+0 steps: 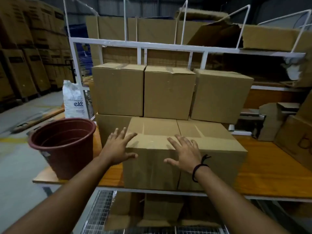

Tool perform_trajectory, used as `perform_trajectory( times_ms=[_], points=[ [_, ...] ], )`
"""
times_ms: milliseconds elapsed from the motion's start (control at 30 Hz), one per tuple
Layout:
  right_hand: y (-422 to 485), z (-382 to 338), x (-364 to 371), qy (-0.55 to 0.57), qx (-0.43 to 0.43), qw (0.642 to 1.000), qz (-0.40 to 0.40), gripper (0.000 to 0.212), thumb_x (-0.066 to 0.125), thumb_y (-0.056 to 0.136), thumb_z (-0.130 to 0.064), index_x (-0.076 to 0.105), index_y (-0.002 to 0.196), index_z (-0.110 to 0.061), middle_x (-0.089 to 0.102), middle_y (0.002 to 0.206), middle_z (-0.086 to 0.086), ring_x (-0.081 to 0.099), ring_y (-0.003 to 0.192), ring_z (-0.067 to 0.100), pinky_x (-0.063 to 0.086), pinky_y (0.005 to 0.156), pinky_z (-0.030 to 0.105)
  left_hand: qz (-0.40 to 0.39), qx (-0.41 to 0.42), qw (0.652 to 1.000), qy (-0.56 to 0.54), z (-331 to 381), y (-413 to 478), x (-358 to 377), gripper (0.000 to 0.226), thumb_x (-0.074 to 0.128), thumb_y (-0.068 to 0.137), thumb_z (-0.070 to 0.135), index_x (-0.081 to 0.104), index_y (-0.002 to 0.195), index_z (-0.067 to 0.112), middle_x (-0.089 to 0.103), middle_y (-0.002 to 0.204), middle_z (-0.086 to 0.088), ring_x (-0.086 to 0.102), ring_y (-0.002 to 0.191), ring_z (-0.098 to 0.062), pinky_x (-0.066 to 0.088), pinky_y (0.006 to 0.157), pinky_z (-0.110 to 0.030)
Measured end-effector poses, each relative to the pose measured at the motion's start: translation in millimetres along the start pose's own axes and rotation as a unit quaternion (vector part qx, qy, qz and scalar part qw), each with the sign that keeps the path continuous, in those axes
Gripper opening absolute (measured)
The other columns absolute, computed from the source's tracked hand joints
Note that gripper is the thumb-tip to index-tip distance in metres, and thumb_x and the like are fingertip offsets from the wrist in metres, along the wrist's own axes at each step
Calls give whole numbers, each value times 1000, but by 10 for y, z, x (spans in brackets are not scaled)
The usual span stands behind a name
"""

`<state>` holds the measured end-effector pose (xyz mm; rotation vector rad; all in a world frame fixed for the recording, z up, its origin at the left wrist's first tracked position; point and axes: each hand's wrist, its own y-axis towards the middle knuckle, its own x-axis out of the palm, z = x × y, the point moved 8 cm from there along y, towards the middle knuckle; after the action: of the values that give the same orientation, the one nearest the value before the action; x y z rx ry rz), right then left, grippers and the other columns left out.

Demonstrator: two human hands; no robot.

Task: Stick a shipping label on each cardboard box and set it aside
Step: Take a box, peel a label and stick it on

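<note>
A taped cardboard box (211,149) stands at the front edge of the wooden table (270,169). My left hand (118,147) is spread flat at the box's upper left corner, fingers straight. My right hand (185,152), with a dark cord on its wrist, lies with straight fingers over the box's top front edge. Neither hand holds anything. No shipping label shows on the box or anywhere in view. Behind it, three more boxes (168,92) are stacked in a row on a lower layer of boxes.
A dark red plastic bucket (65,146) stands on the table's left end, a white printed sack (74,100) behind it. A white metal rack (138,46) holds flat cardboard. More boxes (295,141) sit at right; pallets of cartons (25,56) fill the left.
</note>
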<state>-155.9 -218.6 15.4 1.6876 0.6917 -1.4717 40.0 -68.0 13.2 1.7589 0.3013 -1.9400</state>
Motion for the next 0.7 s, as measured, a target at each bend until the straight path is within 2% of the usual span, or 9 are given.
perform_trajectory(
  times_ms=[67,133,200,300,467,500,567,633,700],
  points=[
    [146,28,117,-73,-34,997,-15,94,47,75,-80,4,150,-44,11,161,0,9,148,25,2,117,56,-45,-37,998,-7,-71,81,220,97,60,76,71,1,150,51,-12,162,-8,-8,148,-36,3,119,-51],
    [256,34,209,-125,-64,990,-23,95,47,75,-80,1,149,-45,12,161,1,5,148,27,-6,114,61,-76,-78,992,-65,-162,121,442,99,68,75,64,3,149,52,-11,162,-9,4,148,-40,13,118,-53],
    [343,1,267,-148,-87,985,-25,89,48,79,-75,3,150,-45,15,160,4,4,148,29,-9,111,64,-68,-92,983,-141,-210,174,532,97,74,76,53,11,150,51,-2,163,-9,20,144,-36,26,115,-50],
    [399,-27,298,-161,-98,982,-7,81,49,85,-67,6,150,-43,21,159,8,8,148,28,-11,111,63,-26,-59,980,-186,-276,227,528,92,76,77,46,22,150,45,25,155,-3,34,135,-26,36,110,-43],
    [363,-179,341,-154,-104,982,11,77,49,87,-63,8,150,-44,23,158,12,8,148,28,-14,111,61,15,-25,971,-236,-403,111,422,88,79,75,42,32,149,39,35,150,3,37,133,-20,42,107,-43],
    [337,-251,338,-144,-111,983,30,77,52,85,-63,13,149,-44,28,156,13,13,148,30,-14,111,60,28,-20,971,-236,-441,69,370,87,80,74,42,35,148,38,36,149,4,37,132,-19,41,107,-42],
    [282,-409,332,-125,-116,983,69,80,66,74,-64,32,144,-44,48,144,16,33,140,33,-11,112,59,57,-9,970,-237,-572,-30,259,86,81,72,42,39,147,37,37,144,11,37,129,-12,41,106,-40],
    [222,-577,340,-92,-126,983,94,83,78,60,-63,48,135,-42,61,128,16,50,128,34,2,111,61,71,4,968,-241,-718,-155,208,86,81,70,45,40,145,37,37,142,15,37,126,-7,43,104,-40],
    [143,-717,385,-64,-127,984,105,86,83,53,-61,51,131,-43,64,124,16,54,124,34,13,106,62,68,13,968,-242,-846,-288,236,88,79,67,56,40,144,39,39,147,9,39,126,-9,45,104,-41]
  ],
)
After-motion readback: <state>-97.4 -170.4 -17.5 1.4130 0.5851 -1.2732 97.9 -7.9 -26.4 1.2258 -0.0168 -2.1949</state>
